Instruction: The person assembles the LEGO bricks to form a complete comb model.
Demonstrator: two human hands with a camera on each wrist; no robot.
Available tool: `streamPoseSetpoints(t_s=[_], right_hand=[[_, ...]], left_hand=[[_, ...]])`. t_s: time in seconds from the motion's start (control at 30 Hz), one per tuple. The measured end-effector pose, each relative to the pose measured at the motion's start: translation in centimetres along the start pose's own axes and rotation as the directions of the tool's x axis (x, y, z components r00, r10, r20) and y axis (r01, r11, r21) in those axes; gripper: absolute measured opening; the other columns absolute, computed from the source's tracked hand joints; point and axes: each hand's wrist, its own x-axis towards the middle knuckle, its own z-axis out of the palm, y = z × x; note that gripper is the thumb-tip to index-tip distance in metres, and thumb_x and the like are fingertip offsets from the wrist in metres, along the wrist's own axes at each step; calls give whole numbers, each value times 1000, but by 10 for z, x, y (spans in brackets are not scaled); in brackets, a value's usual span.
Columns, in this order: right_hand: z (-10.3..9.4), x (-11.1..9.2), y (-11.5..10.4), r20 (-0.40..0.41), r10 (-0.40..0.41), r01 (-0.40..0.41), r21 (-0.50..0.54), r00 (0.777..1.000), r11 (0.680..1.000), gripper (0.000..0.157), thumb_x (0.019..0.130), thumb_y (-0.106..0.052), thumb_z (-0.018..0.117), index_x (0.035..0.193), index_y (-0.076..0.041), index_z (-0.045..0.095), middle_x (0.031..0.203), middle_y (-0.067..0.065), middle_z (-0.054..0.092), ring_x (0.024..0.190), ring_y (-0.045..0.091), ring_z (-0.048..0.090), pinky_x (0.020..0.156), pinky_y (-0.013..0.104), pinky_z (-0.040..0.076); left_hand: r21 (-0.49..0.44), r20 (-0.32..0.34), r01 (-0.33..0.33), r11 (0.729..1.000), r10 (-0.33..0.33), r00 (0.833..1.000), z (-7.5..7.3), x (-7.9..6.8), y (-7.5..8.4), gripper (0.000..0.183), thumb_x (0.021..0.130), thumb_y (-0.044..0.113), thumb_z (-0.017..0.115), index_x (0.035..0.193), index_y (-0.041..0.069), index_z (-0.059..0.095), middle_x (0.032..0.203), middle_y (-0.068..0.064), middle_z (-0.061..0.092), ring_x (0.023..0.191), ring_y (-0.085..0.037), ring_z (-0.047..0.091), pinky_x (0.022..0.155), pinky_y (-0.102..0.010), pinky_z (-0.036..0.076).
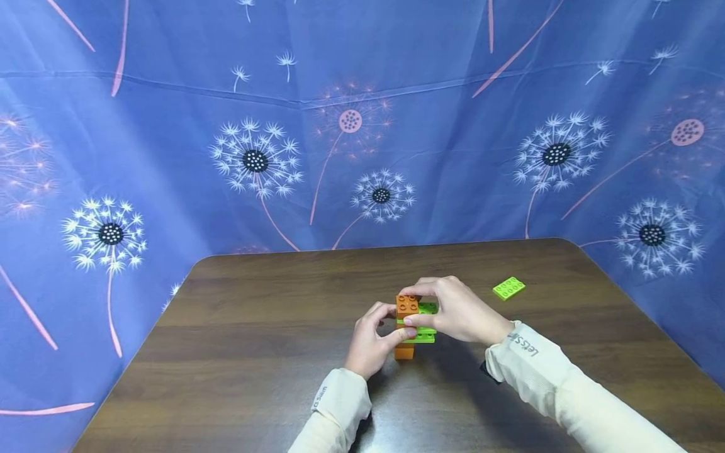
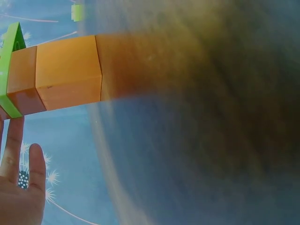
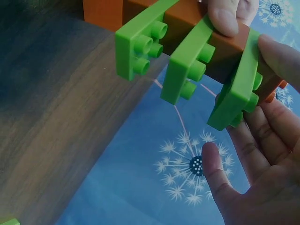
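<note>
A tower of orange toy building bricks [image 1: 404, 352] stands upright on the table, with three green plates [image 3: 143, 44] set between bricks and jutting out to the right. Its topmost orange brick [image 1: 406, 304] shows studs on top. Lower down, my left hand [image 1: 367, 340] grips the tower, the thumb across its near side and fingers behind. My right hand [image 1: 461, 311] pinches the top brick from the right, thumb in front and fingers at the back. From the left wrist view, the lower orange bricks [image 2: 69, 72] appear large, their bottom part blurred.
A loose green plate [image 1: 509, 288] with studs lies on the brown wooden table [image 1: 255, 352], behind and to the right of the tower. Past the table's back edge hangs a blue cloth [image 1: 453, 145] printed with dandelions.
</note>
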Motion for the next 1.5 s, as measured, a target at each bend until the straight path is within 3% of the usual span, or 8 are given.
streamPoseSetpoints(t_s=[0.27,0.67,1.03,1.23,1.5], right_hand=[[4,-4,1,-61,-12,14,40,998,999,36,87,-20,82,120,-8,73,99,-10,68,85,6,62,75,30,52],[13,-6,7,-91,4,5,103,996,995,36,86,-15,82,119,-6,71,99,-9,68,90,8,65,78,31,53],[18,-11,12,-128,59,-31,207,990,978,43,87,-25,83,126,-11,70,111,-5,71,96,12,66,77,31,54],[19,-16,17,-177,13,19,182,984,983,48,86,-23,83,129,-8,68,116,-3,71,99,12,67,83,34,55],[11,-31,26,-162,20,3,142,987,990,53,85,-27,84,133,-13,66,120,-5,69,102,11,64,84,34,53]], left_hand=[[21,-1,-9,1000,9,1000,1,1,1,29,84,24,84,108,11,73,102,2,67,104,-19,63,90,-43,50],[20,-7,-8,1000,8,1000,0,0,2,29,84,24,84,107,10,73,101,1,67,103,-19,64,90,-49,50],[7,-10,-5,1000,5,1000,0,0,2,30,83,23,85,107,9,73,101,0,67,104,-22,64,91,-49,50],[19,-10,-5,1000,6,1000,0,0,1,31,85,24,84,110,9,73,102,1,68,104,-19,64,92,-46,51],[24,-7,-7,1000,7,1000,1,-1,0,31,85,24,84,110,10,73,102,1,67,104,-18,63,92,-44,51]])
